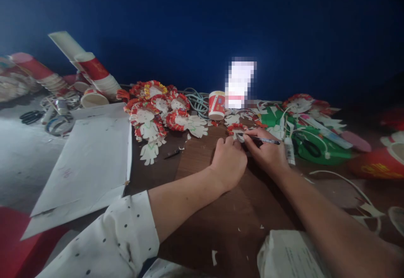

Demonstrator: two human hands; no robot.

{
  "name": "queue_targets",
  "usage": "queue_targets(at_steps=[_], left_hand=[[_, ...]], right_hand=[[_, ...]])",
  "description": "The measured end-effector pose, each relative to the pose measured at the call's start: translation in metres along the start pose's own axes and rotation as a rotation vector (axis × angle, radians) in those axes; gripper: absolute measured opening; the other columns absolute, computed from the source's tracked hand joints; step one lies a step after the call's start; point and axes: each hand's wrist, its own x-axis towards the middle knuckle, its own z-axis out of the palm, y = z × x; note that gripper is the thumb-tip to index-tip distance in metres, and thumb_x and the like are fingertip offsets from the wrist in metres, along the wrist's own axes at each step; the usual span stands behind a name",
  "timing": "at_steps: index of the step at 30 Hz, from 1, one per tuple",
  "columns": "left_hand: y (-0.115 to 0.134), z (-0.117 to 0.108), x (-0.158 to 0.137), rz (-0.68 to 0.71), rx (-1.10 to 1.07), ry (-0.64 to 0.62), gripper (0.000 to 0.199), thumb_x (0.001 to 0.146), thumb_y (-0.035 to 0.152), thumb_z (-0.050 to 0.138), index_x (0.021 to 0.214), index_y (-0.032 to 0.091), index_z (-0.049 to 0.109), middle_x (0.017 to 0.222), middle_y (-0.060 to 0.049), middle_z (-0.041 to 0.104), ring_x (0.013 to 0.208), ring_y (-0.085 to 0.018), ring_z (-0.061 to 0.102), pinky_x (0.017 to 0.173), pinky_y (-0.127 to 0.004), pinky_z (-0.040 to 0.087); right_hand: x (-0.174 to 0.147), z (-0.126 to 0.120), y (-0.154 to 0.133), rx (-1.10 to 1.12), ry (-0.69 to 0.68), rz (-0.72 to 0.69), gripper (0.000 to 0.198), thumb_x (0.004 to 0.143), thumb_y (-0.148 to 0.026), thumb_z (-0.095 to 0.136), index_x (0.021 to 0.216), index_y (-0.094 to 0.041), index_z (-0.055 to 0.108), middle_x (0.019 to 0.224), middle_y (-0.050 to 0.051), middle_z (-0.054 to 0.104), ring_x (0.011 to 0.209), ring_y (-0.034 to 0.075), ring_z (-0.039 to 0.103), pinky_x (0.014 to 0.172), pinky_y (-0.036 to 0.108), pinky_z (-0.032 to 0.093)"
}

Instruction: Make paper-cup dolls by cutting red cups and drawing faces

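My right hand (268,153) is closed around a pen (263,139), its tip down at a small white paper figure with a red-edged top (236,129). My left hand (229,160) is curled on the brown table, against the near edge of that figure; its fingertips are hidden behind the knuckles, and they appear to hold the figure down. Just beyond stands a red and white paper cup (217,105), with a bright, blurred-out phone-like screen (240,84) beside it. Left of my hands lies a pile of similar white paper figures with red rims (151,122).
A large white board (91,156) lies at the left, with stacked paper cups (97,73) behind it. Black-handled scissors (307,144), a glue tube (289,151) and a green sheet (334,153) are at the right. A white packet (292,255) lies at the near edge. A blue wall rises behind.
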Motion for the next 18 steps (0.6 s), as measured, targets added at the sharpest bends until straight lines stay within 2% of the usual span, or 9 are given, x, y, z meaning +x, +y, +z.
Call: queue_targets(at_steps=[18], left_hand=[[0.0004, 0.0017, -0.0002, 0.002, -0.022, 0.011, 0.027, 0.088, 0.017, 0.045, 0.105, 0.009, 0.064, 0.102, -0.014, 0.063, 0.096, -0.025, 0.049, 0.078, -0.039, 0.037]], right_hand=[[0.0008, 0.0016, 0.0016, -0.014, 0.001, -0.014, 0.022, 0.087, -0.038, 0.052, 0.093, -0.022, 0.067, 0.096, 0.005, 0.071, 0.091, 0.023, 0.066, 0.080, 0.036, 0.050]])
